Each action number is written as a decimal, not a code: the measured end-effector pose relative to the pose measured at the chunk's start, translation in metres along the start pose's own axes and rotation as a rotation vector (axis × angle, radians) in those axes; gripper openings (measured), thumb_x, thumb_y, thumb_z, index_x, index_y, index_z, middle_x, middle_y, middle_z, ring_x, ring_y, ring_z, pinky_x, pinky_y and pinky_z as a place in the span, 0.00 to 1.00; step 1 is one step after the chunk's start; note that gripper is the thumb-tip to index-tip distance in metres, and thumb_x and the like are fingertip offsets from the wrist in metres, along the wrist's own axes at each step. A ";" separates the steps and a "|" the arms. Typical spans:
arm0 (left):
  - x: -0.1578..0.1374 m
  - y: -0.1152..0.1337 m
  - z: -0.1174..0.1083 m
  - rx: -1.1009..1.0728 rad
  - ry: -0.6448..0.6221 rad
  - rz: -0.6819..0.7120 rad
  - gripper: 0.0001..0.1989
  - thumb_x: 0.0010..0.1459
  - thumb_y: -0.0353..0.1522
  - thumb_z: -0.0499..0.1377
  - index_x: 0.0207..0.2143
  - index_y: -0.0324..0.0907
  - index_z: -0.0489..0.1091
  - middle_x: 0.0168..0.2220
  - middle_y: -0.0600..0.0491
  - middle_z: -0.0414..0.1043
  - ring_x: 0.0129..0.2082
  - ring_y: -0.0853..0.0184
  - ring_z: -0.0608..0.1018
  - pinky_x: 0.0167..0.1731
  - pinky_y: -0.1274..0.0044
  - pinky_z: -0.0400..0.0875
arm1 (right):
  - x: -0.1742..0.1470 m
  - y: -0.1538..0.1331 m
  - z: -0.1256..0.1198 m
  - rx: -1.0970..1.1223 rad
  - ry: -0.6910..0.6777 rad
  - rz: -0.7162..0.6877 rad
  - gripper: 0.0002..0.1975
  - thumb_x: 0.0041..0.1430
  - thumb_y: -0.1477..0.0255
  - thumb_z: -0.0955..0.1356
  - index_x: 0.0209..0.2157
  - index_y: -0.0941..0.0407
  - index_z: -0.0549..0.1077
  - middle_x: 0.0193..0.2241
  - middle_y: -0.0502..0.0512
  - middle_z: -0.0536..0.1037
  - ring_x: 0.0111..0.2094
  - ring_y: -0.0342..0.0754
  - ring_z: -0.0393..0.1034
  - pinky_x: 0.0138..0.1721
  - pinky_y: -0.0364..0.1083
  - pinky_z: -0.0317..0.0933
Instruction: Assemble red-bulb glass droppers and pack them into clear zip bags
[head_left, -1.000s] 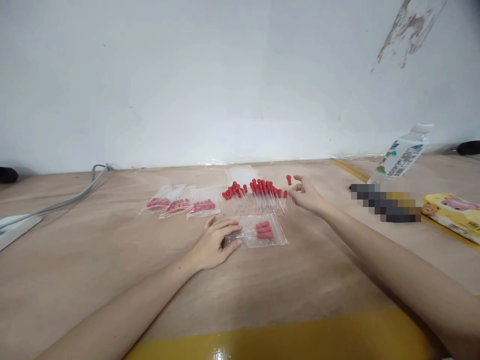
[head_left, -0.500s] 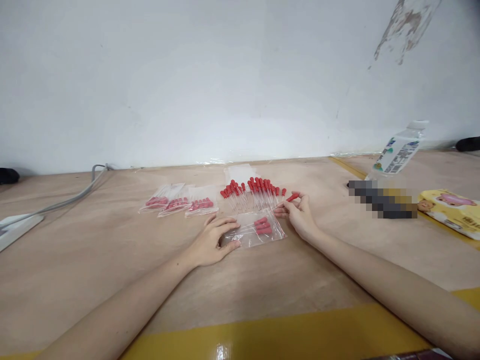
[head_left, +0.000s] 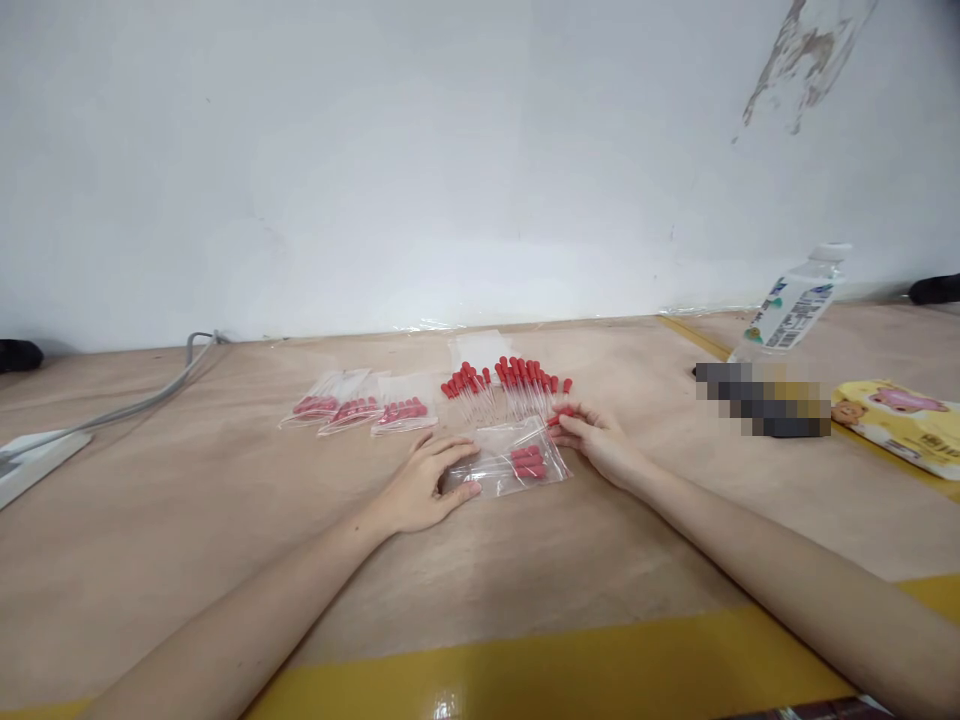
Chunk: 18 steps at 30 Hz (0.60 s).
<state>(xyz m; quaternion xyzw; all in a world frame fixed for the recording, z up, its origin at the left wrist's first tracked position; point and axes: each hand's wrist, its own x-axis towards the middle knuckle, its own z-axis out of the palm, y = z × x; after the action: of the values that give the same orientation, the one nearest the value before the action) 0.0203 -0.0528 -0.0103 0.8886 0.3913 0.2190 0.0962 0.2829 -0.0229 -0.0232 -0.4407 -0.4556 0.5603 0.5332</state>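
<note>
A clear zip bag [head_left: 495,482] lies flat in front of me, with several red-bulbed droppers [head_left: 528,462] inside. My left hand [head_left: 427,482] holds the bag's left end against the table, thumb and fingers curved around it. At the bag's upper right corner, my right hand [head_left: 596,442] pinches one more dropper [head_left: 555,420] by its red bulb. Its clear tube points left over the bag's opening; whether the tip is inside I cannot tell. Loose droppers [head_left: 525,375] lie in a fanned pile just behind, bulbs away from me.
Several filled bags [head_left: 405,410] lie to the left of the pile, and a white sheet or bag [head_left: 480,347] behind it. To the right are a tilted bottle [head_left: 795,305], a blurred dark object [head_left: 765,400] and a yellow packet [head_left: 900,425]. A grey cable [head_left: 165,385] runs at the left.
My right hand has moved slightly left and down with the dropper, bringing its tube over the bag's open end. The left hand has stayed on the bag.
</note>
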 end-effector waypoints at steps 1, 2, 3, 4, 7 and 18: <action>0.000 0.000 0.000 -0.003 0.007 0.006 0.22 0.55 0.42 0.54 0.51 0.45 0.64 0.51 0.48 0.66 0.53 0.59 0.66 0.56 0.61 0.50 | 0.001 0.000 -0.004 -0.085 -0.027 -0.005 0.12 0.42 0.70 0.69 0.32 0.56 0.68 0.24 0.47 0.74 0.23 0.39 0.67 0.30 0.43 0.64; 0.000 0.001 0.000 -0.007 0.014 0.012 0.22 0.55 0.42 0.54 0.51 0.44 0.64 0.51 0.48 0.66 0.53 0.59 0.66 0.56 0.61 0.51 | 0.002 0.000 -0.008 -0.178 -0.060 -0.015 0.13 0.42 0.70 0.70 0.32 0.57 0.70 0.25 0.48 0.74 0.22 0.39 0.65 0.28 0.42 0.62; 0.000 0.001 -0.001 -0.011 0.018 0.018 0.22 0.55 0.42 0.55 0.51 0.44 0.63 0.51 0.48 0.66 0.53 0.59 0.66 0.56 0.62 0.52 | 0.002 -0.001 -0.011 -0.271 -0.092 -0.030 0.13 0.41 0.69 0.70 0.33 0.57 0.71 0.25 0.48 0.74 0.21 0.39 0.64 0.26 0.42 0.61; 0.000 0.001 -0.001 -0.015 0.021 0.024 0.22 0.55 0.42 0.55 0.51 0.44 0.63 0.51 0.48 0.66 0.53 0.59 0.66 0.55 0.62 0.53 | 0.003 -0.002 -0.015 -0.353 -0.114 -0.057 0.14 0.41 0.68 0.70 0.33 0.58 0.72 0.24 0.48 0.74 0.20 0.38 0.62 0.24 0.41 0.59; 0.000 0.001 -0.001 -0.026 0.019 0.027 0.22 0.55 0.42 0.54 0.51 0.44 0.63 0.51 0.48 0.66 0.53 0.59 0.66 0.54 0.63 0.56 | 0.003 -0.004 -0.021 -0.474 -0.112 -0.156 0.15 0.39 0.68 0.72 0.32 0.58 0.72 0.19 0.45 0.70 0.18 0.38 0.58 0.21 0.40 0.55; 0.000 0.002 -0.001 -0.054 0.000 0.013 0.22 0.56 0.41 0.54 0.52 0.44 0.62 0.53 0.47 0.64 0.52 0.60 0.67 0.53 0.66 0.60 | 0.005 0.010 0.002 -0.595 -0.045 -0.304 0.09 0.42 0.63 0.70 0.23 0.55 0.74 0.20 0.49 0.72 0.22 0.43 0.62 0.25 0.43 0.58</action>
<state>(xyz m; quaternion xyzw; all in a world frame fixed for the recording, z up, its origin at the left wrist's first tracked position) 0.0212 -0.0539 -0.0090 0.8883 0.3794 0.2302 0.1185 0.2786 -0.0180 -0.0325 -0.4915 -0.6713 0.3265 0.4485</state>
